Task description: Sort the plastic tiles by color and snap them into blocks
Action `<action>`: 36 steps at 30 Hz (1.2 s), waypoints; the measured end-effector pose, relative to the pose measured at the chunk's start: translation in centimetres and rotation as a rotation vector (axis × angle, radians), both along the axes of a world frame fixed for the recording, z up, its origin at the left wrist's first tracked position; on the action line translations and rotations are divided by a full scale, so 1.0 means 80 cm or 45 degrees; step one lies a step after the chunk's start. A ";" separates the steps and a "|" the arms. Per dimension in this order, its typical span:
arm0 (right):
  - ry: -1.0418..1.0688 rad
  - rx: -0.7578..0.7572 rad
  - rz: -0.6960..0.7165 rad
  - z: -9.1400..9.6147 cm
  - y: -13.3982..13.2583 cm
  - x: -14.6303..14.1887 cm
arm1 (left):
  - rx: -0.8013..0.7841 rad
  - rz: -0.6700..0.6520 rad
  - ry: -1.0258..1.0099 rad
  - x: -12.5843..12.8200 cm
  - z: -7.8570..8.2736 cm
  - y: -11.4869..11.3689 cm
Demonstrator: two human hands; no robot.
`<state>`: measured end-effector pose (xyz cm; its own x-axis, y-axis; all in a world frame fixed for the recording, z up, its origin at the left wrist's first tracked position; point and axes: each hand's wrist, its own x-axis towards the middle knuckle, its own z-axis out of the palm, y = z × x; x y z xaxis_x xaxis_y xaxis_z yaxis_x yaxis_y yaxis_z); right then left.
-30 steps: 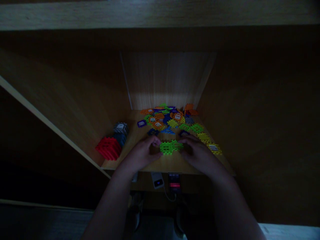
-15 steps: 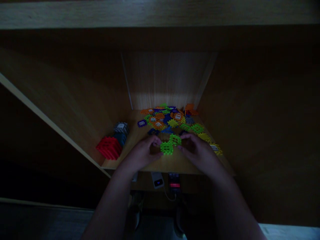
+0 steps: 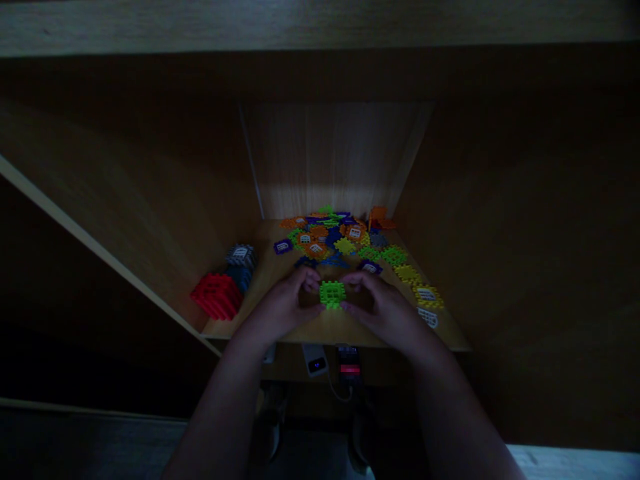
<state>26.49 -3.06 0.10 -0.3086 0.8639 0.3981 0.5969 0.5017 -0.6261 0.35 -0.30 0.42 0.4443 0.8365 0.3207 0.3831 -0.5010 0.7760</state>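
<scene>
Head view: hands [image 3: 285,303] [image 3: 393,310] hold green tile [image 3: 333,295] between pile [image 3: 317,249] and shelf edge [image 3: 295,342].

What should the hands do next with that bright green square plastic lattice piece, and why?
Probably squeeze gently from both sides: the left hand and right hand hold opposite edges of the bright green square plastic lattice piece, so balanced pressure should steady it.
</scene>
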 end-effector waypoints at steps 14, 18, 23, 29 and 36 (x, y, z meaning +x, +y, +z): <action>0.003 -0.040 0.037 0.003 0.000 -0.002 | 0.021 -0.015 0.004 -0.001 -0.004 0.001; 0.000 -0.022 0.036 0.004 -0.001 -0.002 | 0.005 -0.013 -0.001 -0.001 -0.003 0.001; -0.010 -0.038 0.054 0.000 0.001 -0.001 | -0.016 -0.027 -0.009 0.000 0.000 0.001; -0.019 -0.050 0.055 -0.004 0.002 -0.001 | 0.006 -0.020 -0.027 0.001 -0.001 0.001; 0.002 -0.027 0.083 -0.007 0.005 0.000 | 0.012 -0.009 0.004 0.001 0.001 0.001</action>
<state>26.49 -2.66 -0.47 -0.3636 0.8502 0.3807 0.5626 0.5261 -0.6377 0.40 -0.25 0.48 0.4509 0.8304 0.3272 0.3822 -0.5110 0.7700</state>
